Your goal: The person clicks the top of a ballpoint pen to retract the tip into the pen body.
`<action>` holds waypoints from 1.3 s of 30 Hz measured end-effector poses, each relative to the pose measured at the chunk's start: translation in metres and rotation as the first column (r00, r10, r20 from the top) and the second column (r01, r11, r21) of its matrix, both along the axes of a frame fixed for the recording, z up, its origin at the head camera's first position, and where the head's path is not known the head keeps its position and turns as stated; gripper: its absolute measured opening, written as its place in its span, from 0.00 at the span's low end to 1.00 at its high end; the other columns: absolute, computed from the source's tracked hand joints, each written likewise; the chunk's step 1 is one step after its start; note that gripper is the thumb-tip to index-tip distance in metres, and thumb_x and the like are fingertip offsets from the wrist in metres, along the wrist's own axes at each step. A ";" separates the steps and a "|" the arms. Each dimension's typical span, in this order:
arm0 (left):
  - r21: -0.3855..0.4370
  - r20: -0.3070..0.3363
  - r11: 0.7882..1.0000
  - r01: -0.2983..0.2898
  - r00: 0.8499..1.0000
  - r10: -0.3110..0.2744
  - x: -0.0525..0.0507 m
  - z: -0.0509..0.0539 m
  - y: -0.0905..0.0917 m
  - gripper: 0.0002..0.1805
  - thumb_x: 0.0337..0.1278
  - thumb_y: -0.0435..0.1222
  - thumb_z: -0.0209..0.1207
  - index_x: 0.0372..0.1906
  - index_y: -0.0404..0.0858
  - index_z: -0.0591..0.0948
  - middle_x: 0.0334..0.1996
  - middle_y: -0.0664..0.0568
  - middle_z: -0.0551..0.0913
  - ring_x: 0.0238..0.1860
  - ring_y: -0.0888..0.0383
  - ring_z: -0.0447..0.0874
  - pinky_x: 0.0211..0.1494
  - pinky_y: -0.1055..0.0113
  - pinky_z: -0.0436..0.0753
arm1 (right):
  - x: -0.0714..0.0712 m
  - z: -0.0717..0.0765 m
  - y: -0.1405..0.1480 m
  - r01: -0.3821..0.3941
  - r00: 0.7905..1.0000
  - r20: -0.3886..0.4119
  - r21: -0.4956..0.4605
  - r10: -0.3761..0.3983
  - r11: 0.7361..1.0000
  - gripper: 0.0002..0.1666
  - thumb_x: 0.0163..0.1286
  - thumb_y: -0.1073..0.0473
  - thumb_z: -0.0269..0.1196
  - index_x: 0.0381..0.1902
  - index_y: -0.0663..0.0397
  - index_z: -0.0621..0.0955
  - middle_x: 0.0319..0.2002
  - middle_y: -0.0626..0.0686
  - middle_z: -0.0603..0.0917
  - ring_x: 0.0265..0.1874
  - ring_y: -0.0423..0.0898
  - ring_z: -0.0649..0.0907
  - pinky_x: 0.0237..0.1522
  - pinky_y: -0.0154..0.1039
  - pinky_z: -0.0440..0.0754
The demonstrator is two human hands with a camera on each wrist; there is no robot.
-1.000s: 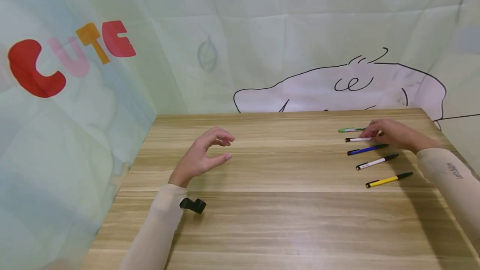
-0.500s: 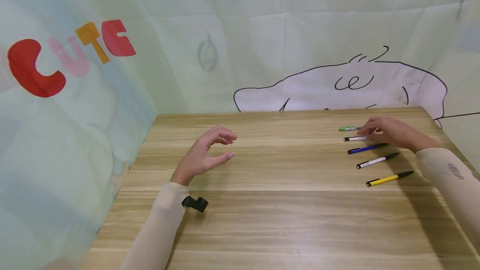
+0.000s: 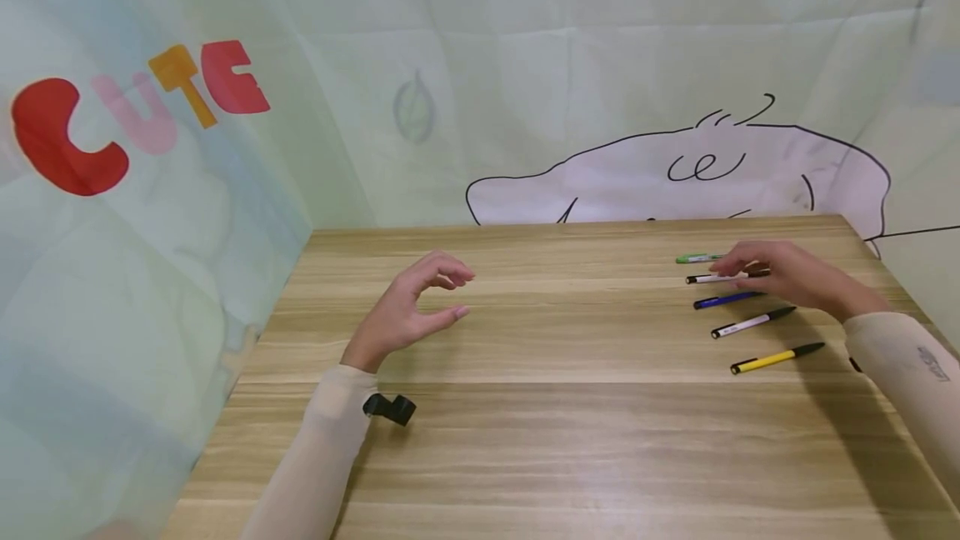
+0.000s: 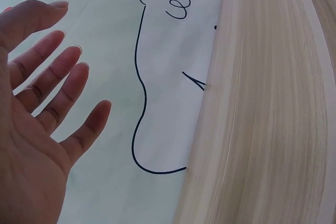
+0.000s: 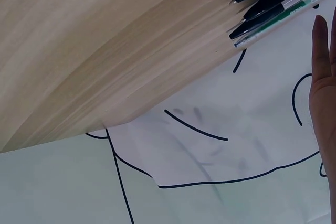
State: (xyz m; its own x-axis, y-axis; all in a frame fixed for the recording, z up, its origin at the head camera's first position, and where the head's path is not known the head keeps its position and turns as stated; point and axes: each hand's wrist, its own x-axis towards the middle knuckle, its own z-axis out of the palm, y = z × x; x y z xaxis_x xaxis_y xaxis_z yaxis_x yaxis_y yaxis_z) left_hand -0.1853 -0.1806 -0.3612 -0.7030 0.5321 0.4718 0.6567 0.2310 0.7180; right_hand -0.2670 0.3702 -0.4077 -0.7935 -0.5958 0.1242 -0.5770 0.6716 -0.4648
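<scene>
The right hand (image 3: 798, 273) arches over the far end of a row of pens on the table (image 3: 525, 440), its fingers relaxed and gripping nothing (whether a fingertip touches a pen is hard to tell). It hides the tip of the green pen (image 3: 697, 258), the middle of the far white pen (image 3: 708, 278) and the end of the blue pen (image 3: 723, 301). The near white pen (image 3: 746, 325) and yellow pen (image 3: 772, 359) lie uncovered, nearer the wearer. The right wrist view shows the green pen's clear tip, though it crops the hand, thumb included. The left hand (image 3: 401, 311), loosely spread and holding nothing, is well apart; its wrist view catches only pen ends.
</scene>
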 end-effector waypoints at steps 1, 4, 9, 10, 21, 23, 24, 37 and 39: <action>-0.002 0.002 1.000 -0.002 1.000 0.002 0.000 0.000 0.000 0.22 0.53 0.20 0.68 0.55 0.30 0.79 0.50 0.39 0.80 0.53 0.37 0.77 0.57 0.37 0.80 | 0.002 0.000 0.000 -0.006 1.000 -0.003 -0.011 0.006 1.000 0.17 0.66 0.65 0.70 0.51 0.44 0.86 0.45 0.42 0.88 0.46 0.33 0.84 0.50 0.24 0.80; -0.007 0.002 1.000 -0.005 1.000 0.005 0.000 0.001 -0.001 0.23 0.53 0.20 0.68 0.55 0.30 0.79 0.51 0.40 0.80 0.53 0.37 0.77 0.58 0.37 0.80 | 0.006 -0.002 0.000 -0.013 1.000 0.002 -0.013 0.013 1.000 0.16 0.66 0.60 0.71 0.51 0.44 0.87 0.45 0.42 0.88 0.46 0.34 0.84 0.50 0.24 0.80; -0.007 -0.009 1.000 -0.010 1.000 0.010 0.001 0.001 -0.002 0.23 0.53 0.20 0.68 0.55 0.30 0.79 0.51 0.40 0.80 0.52 0.37 0.77 0.58 0.38 0.80 | 0.011 -0.004 0.002 -0.002 0.999 0.047 -0.016 0.003 1.000 0.17 0.65 0.55 0.72 0.53 0.43 0.86 0.46 0.41 0.88 0.47 0.34 0.84 0.50 0.25 0.80; -0.006 -0.010 1.000 -0.012 1.000 0.011 0.001 0.000 -0.002 0.23 0.53 0.20 0.68 0.55 0.30 0.79 0.51 0.40 0.80 0.52 0.38 0.77 0.58 0.38 0.80 | 0.012 -0.005 0.002 -0.004 0.999 0.046 -0.020 0.005 1.000 0.17 0.65 0.56 0.72 0.52 0.44 0.86 0.46 0.41 0.88 0.47 0.34 0.84 0.49 0.25 0.80; -0.005 -0.017 1.000 -0.013 1.000 0.013 0.000 -0.001 -0.003 0.23 0.53 0.20 0.68 0.55 0.27 0.78 0.51 0.37 0.79 0.52 0.40 0.77 0.57 0.38 0.80 | 0.014 -0.013 0.009 -0.050 0.998 -0.025 -0.052 0.049 0.997 0.17 0.62 0.62 0.74 0.50 0.45 0.88 0.47 0.43 0.88 0.49 0.27 0.79 0.52 0.16 0.71; -0.004 -0.012 1.000 -0.017 1.000 0.017 0.001 -0.001 -0.004 0.23 0.53 0.20 0.68 0.55 0.27 0.78 0.51 0.36 0.79 0.52 0.40 0.77 0.58 0.38 0.80 | 0.015 -0.014 0.010 -0.047 0.998 -0.033 -0.053 0.045 0.997 0.18 0.60 0.61 0.75 0.49 0.43 0.88 0.47 0.42 0.87 0.49 0.26 0.79 0.52 0.15 0.70; -0.006 -0.011 1.000 -0.019 1.000 0.019 0.001 -0.001 -0.004 0.23 0.53 0.20 0.68 0.55 0.27 0.78 0.51 0.37 0.79 0.53 0.41 0.77 0.58 0.38 0.80 | 0.016 -0.015 0.010 -0.044 0.999 -0.034 -0.054 0.042 0.998 0.18 0.60 0.61 0.76 0.49 0.43 0.88 0.47 0.41 0.87 0.49 0.27 0.79 0.52 0.15 0.70; -0.012 -0.011 1.000 -0.019 1.000 0.019 0.001 -0.002 -0.006 0.23 0.54 0.20 0.68 0.56 0.31 0.78 0.51 0.39 0.79 0.53 0.43 0.77 0.58 0.39 0.80 | 0.018 -0.026 0.013 0.003 0.999 -0.040 -0.043 -0.004 0.999 0.19 0.59 0.60 0.76 0.48 0.37 0.88 0.47 0.40 0.85 0.45 0.32 0.79 0.49 0.18 0.72; -0.012 -0.010 1.000 -0.018 1.000 0.017 0.001 -0.003 -0.006 0.23 0.54 0.20 0.68 0.56 0.31 0.78 0.52 0.36 0.79 0.53 0.40 0.77 0.58 0.38 0.80 | 0.018 -0.027 0.014 0.022 0.999 -0.025 -0.036 -0.023 0.999 0.18 0.60 0.59 0.76 0.48 0.36 0.88 0.47 0.40 0.85 0.45 0.31 0.79 0.49 0.18 0.70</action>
